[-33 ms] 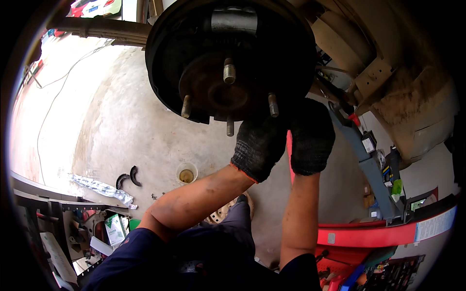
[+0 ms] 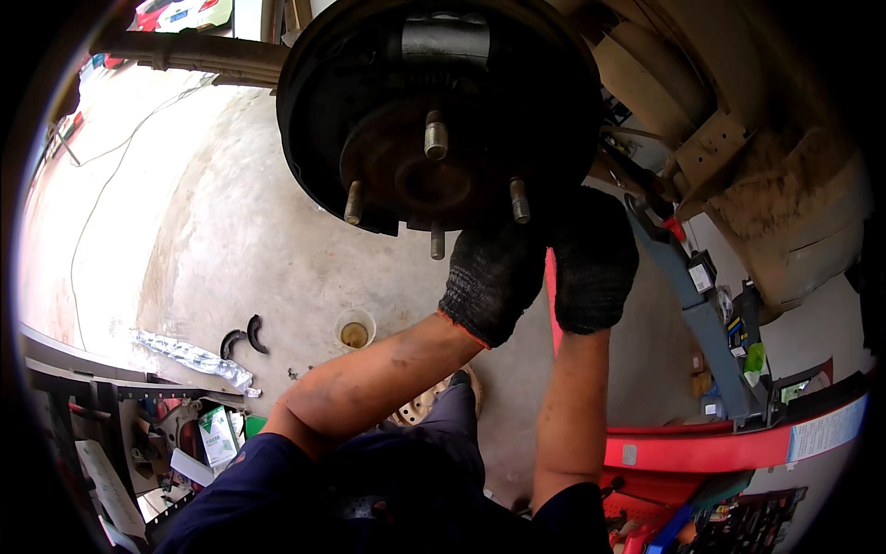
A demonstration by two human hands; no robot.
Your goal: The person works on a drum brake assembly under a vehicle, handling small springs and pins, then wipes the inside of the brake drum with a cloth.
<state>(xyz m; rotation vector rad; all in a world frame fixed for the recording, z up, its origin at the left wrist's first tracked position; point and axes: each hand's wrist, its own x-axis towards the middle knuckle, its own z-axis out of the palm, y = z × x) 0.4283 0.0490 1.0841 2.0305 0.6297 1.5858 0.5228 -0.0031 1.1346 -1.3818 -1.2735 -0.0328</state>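
Observation:
A dark brake backing plate hangs overhead, with a rusty hub, threaded studs and a silver cylinder-shaped part near its top. At its lower right, my left hand and my right hand are raised side by side in black knit gloves. Their fingers disappear into the shadow at the plate's edge, so I cannot make out whether they grip anything. A strip of red shows between the two gloves.
A cup of amber liquid, two curved brake shoes and a crumpled silver wrap lie on the concrete floor. A grey lift arm, red equipment and tools surround me. Vehicle bodywork is at right.

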